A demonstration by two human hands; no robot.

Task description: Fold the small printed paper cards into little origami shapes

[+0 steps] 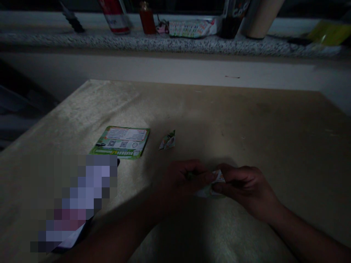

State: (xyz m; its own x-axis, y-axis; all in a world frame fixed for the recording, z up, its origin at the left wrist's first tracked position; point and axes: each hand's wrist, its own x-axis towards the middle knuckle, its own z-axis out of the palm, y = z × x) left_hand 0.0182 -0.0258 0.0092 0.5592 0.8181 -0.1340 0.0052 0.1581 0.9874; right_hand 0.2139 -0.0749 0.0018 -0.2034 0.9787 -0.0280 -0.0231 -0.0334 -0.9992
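Note:
Both hands meet over the table and hold a small piece of printed paper (205,192), white and green with a bit of orange. My left hand (186,179) is closed, its thumb pressed on the left part of the paper. From the other side, my right hand (246,186) pinches the right end between thumb and fingers. Much of the paper is hidden behind the fingers, and the dim light blurs its folds. Beyond my left hand lies a small folded green-and-white paper piece (168,140), pointed at its ends.
A green printed card (120,142) lies flat on the pale table (263,124), left of the folded piece. Nearer stands or lies a phone-like device (79,208), its screen pixelated. On the speckled sill (153,43) are a red can (113,16), a small bottle (147,20) and a dark bottle (233,20).

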